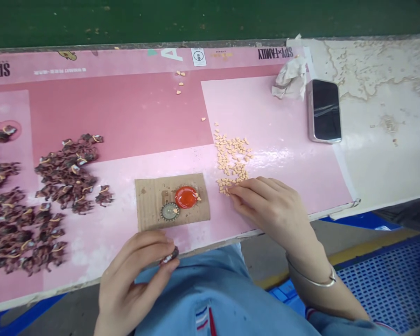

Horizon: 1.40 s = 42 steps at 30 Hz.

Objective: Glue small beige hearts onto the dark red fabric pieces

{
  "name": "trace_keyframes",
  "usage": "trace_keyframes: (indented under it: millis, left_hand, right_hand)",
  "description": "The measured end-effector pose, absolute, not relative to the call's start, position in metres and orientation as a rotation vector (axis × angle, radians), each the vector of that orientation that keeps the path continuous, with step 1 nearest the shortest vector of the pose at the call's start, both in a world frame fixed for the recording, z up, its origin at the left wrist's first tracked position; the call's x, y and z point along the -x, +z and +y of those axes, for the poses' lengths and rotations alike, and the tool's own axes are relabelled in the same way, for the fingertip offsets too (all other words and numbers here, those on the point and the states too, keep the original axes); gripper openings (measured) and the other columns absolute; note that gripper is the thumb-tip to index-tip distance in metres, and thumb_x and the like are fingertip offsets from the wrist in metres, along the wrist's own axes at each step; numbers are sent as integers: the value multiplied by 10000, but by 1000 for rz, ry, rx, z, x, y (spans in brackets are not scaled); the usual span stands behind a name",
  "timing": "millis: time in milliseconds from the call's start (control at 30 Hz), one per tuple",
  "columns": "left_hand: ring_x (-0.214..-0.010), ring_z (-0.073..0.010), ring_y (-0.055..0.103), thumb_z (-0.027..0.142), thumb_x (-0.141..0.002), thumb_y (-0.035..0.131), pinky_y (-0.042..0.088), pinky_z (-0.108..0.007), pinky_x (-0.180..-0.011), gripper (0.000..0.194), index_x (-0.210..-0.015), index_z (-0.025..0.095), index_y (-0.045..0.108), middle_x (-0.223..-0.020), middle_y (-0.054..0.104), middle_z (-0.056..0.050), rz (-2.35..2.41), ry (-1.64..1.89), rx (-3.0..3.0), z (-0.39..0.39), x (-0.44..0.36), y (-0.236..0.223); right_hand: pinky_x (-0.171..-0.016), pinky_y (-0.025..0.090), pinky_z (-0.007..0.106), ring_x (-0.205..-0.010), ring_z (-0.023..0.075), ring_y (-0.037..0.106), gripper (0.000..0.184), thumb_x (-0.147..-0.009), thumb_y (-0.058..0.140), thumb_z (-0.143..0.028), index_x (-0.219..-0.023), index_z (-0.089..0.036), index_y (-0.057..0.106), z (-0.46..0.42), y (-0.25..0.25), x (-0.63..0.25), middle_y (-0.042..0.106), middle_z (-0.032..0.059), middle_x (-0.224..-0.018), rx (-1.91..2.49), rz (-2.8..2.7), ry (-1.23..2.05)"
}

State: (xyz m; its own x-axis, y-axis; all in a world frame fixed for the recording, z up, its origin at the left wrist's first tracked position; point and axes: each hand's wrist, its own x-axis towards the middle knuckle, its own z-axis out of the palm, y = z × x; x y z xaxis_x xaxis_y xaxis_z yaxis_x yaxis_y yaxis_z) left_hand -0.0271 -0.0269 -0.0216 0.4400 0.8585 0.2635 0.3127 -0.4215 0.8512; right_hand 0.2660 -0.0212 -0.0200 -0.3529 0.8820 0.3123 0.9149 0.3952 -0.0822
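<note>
Pink-covered table (122, 116): a small dark piece (170, 255) is pinched by the left hand (136, 280) at the near edge; tan heart-shaped chips (233, 158) are touched by the right hand (268, 210), its fingers loosely extended.

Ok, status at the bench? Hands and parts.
Left hand pinching small dark piece at mat edge. Right hand touching pile of peach heart-shaped bits. Cardboard scrap with red lid and bottle cap between them.

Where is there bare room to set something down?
Free: the dark pink stretch above the cardboard piece, between the brown clusters and the peach heart pieces; and the pale mat right of those hearts, before the phone. Crowded: far left.
</note>
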Motion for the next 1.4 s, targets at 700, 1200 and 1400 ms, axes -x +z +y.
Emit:
trace_keyframes:
  millis: [700,1200,1400]
  left_hand:
    - [-668,-105,682,76,-975,527,566,-144,-651,135,-983,197,586,-759,694,-4,1094,888,-2075,-21,5,-12]
    - [-651,-89,633,52,-986,526,544,-145,-662,157,-941,190,586,-743,673,20,1138,910,-2074,-19,4,-14]
    - [-850,-135,723,87,-997,618,598,-190,-772,204,-1144,201,702,-960,748,-41,1151,955,-1923,-21,18,-18]
  right_hand:
    - [-795,611,167,-716,80,709,111,-1001,645,-122,-928,-182,703,-35,-4,-175,758,-20,-770,1247,-1906,349]
    - [-745,622,170,-671,87,709,135,-978,640,-79,-886,-168,684,-27,-8,-170,746,4,-748,1240,-1913,385]
    - [-651,615,215,-659,116,708,181,-906,712,-16,-931,-193,684,-14,-14,-201,755,20,-769,1384,-1946,16]
